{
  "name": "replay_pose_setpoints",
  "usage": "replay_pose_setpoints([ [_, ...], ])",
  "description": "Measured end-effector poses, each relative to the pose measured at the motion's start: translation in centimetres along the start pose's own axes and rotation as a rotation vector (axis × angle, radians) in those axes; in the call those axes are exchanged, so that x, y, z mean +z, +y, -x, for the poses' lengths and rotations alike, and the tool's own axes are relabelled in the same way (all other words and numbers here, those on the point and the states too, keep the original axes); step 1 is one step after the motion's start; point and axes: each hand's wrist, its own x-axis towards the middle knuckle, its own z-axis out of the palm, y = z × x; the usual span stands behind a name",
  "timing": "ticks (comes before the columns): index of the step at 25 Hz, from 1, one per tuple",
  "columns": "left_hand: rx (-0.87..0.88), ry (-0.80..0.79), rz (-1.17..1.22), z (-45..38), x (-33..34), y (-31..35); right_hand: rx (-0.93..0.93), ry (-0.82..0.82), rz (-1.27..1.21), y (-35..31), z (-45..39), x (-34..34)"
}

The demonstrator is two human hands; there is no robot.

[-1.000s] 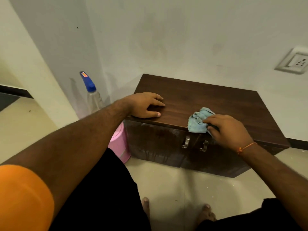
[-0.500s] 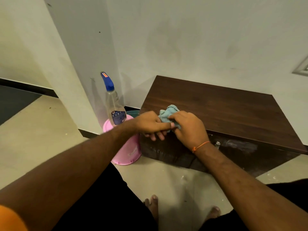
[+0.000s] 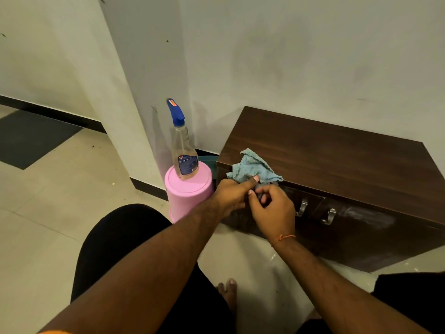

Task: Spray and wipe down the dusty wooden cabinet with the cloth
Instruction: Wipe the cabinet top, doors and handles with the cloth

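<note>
Both our hands meet at the cabinet point(image 3: 337, 165) top's front left corner. Left hand point(image 3: 232, 194) pinches the blue cloth point(image 3: 255, 168), thumb pressed on it; right hand point(image 3: 274, 210) curls fingers round its lower fold. Cloth bunched over the front edge. Spray bottle point(image 3: 183, 150) stands upright on a pink bucket point(image 3: 189, 191), just left of the cabinet.

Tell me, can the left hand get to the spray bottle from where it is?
Probably yes. The spray bottle stands upright on the pink bucket, just left of the left hand, with nothing between them. But that hand grips the cloth, so it must let go first.
</note>
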Motion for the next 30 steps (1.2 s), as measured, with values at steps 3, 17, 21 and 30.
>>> replay_pose_setpoints([
  [3,-0.005,0.026,-0.080,-0.2,0.1,-0.6,0.496,-0.125,-0.260,-0.3,-0.5,0.4],
  [17,-0.038,0.190,-0.085,-1.2,-2.7,-1.0,0.663,-0.180,-0.416,0.9,-2.9,5.5],
  [21,0.122,0.370,-0.057,-1.8,-3.4,0.6,0.347,-0.050,-0.297,-0.4,-3.8,6.1],
  [30,-0.102,0.175,-0.228,-2.9,-4.0,-2.1,0.616,-0.203,-0.271,2.8,-1.8,10.4],
])
